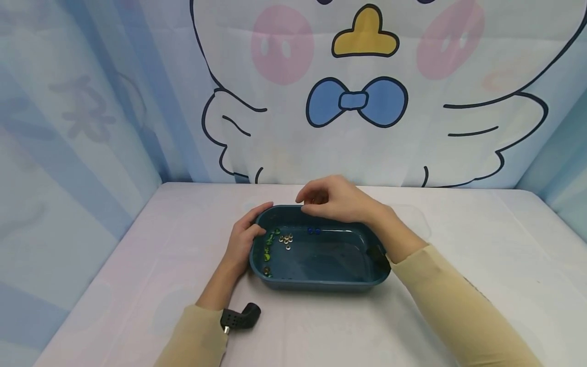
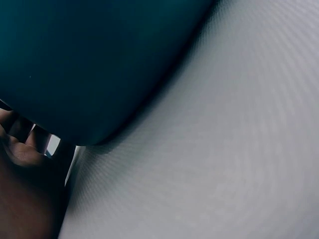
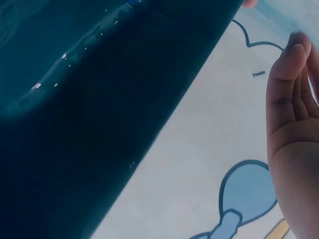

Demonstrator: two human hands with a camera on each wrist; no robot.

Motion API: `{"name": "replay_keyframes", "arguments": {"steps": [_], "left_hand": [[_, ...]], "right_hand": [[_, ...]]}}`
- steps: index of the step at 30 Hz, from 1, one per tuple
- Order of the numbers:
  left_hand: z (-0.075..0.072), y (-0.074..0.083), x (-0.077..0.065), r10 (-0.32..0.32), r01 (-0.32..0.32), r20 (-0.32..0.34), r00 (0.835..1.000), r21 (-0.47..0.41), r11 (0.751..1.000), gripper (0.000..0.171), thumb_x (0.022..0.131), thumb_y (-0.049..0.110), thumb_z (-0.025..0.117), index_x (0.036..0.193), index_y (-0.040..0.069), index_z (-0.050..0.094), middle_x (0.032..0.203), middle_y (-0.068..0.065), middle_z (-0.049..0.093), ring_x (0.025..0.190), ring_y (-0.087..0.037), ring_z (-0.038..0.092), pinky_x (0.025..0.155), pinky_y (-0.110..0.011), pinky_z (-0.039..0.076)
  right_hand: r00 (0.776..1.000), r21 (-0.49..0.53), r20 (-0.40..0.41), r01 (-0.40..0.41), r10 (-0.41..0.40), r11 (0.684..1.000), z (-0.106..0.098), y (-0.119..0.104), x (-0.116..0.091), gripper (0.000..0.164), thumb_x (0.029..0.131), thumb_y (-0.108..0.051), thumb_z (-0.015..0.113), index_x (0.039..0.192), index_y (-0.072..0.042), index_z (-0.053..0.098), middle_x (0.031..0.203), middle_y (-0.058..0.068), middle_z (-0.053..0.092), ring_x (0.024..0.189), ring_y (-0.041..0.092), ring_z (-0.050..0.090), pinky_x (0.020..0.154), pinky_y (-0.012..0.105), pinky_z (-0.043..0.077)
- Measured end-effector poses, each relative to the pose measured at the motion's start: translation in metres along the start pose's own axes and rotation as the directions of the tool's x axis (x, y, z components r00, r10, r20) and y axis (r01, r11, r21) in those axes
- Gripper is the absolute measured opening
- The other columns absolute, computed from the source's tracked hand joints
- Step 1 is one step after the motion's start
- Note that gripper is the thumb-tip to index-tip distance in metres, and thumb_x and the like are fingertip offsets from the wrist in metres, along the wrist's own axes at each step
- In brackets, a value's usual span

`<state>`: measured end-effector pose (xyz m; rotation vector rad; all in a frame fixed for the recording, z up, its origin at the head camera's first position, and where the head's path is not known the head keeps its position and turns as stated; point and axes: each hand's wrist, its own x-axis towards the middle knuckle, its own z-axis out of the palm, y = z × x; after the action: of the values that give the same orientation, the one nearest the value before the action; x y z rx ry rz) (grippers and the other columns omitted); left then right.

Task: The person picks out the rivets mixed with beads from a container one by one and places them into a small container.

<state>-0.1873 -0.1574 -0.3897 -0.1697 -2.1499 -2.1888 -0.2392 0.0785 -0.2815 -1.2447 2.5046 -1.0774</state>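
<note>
A dark teal basin stands on the table, with a glossy, wet-looking inside. Small glass marbles lie in it: green ones along the left wall, several clear gold-tinted ones beside them, two blue ones near the far wall and a brown one at the near left. My left hand grips the basin's left end, thumb over the rim. Above the far rim is my right hand, its fingers bent and thumb close to the fingertips; I cannot tell whether something small sits between them.
A pale cloth covers the table. Behind it hangs a printed curtain with a cartoon figure and a blue bow. The faint outline of a clear flat item shows right of the basin. On my left wrist is a black device.
</note>
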Motion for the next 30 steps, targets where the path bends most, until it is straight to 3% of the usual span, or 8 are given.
{"name": "replay_keyframes", "arguments": {"steps": [14, 21, 30], "left_hand": [[-0.001, -0.001, 0.000, 0.012, -0.011, 0.011, 1.000, -0.038, 0.999, 0.065, 0.081, -0.007, 0.043, 0.144, 0.000, 0.052, 0.149, -0.016, 0.048, 0.137, -0.024, 0.042, 0.114, -0.044, 0.029], [-0.001, -0.001, 0.000, 0.014, -0.013, 0.010, 1.000, -0.026, 1.000, 0.064, 0.081, -0.007, 0.044, 0.144, 0.000, 0.052, 0.149, -0.014, 0.049, 0.138, -0.024, 0.042, 0.115, -0.044, 0.028], [-0.002, -0.002, 0.001, 0.020, -0.020, 0.011, 1.000, -0.012, 1.000, 0.064, 0.081, -0.006, 0.044, 0.144, 0.002, 0.053, 0.149, -0.011, 0.049, 0.139, -0.022, 0.041, 0.115, -0.044, 0.028]], "right_hand": [[0.993, 0.020, 0.117, 0.022, -0.025, 1.000, 0.014, 0.007, 0.010, 0.024, 0.094, -0.012, 0.068, 0.115, -0.001, 0.071, 0.089, -0.001, 0.067, 0.078, 0.016, 0.063, 0.074, 0.034, 0.054], [0.986, 0.048, 0.166, -0.014, 0.006, 0.999, 0.021, 0.011, 0.013, 0.027, 0.092, -0.010, 0.070, 0.117, 0.001, 0.069, 0.091, 0.000, 0.066, 0.079, 0.016, 0.063, 0.074, 0.033, 0.054], [0.971, 0.038, 0.239, 0.003, -0.011, 0.999, 0.028, 0.014, 0.017, 0.029, 0.091, -0.009, 0.070, 0.118, 0.001, 0.068, 0.091, -0.001, 0.067, 0.080, 0.014, 0.064, 0.075, 0.031, 0.053]]}}
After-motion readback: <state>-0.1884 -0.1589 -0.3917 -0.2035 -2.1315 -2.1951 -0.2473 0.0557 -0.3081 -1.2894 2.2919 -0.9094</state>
